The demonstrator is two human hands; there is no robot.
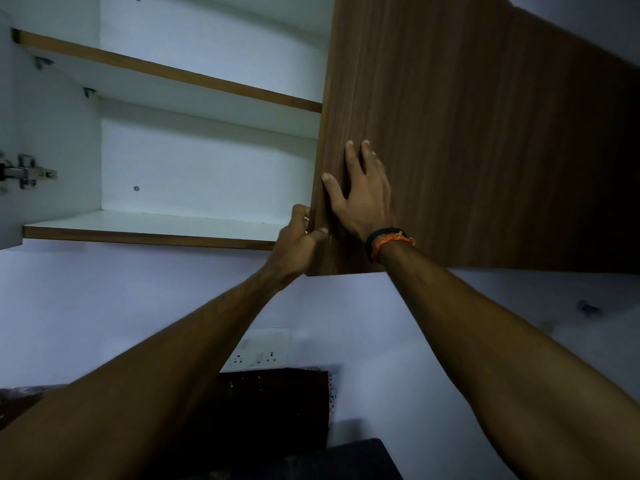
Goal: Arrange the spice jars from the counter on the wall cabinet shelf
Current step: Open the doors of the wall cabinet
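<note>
The wall cabinet stands partly open, showing a white lower shelf (156,225) and a white upper shelf (166,72), both bare. A brown wood-grain cabinet door (467,133) covers the right half. My left hand (298,240) grips the lower left edge of that door, fingers curled round it. My right hand (360,199) lies flat on the door's front with fingers spread, an orange and black band on the wrist. No spice jars show in this view.
A metal hinge (26,173) sits on the cabinet's left wall. Below, a white socket plate (261,349) is on the pale wall, above a dark counter area (277,410). A dark object (353,459) lies at the bottom.
</note>
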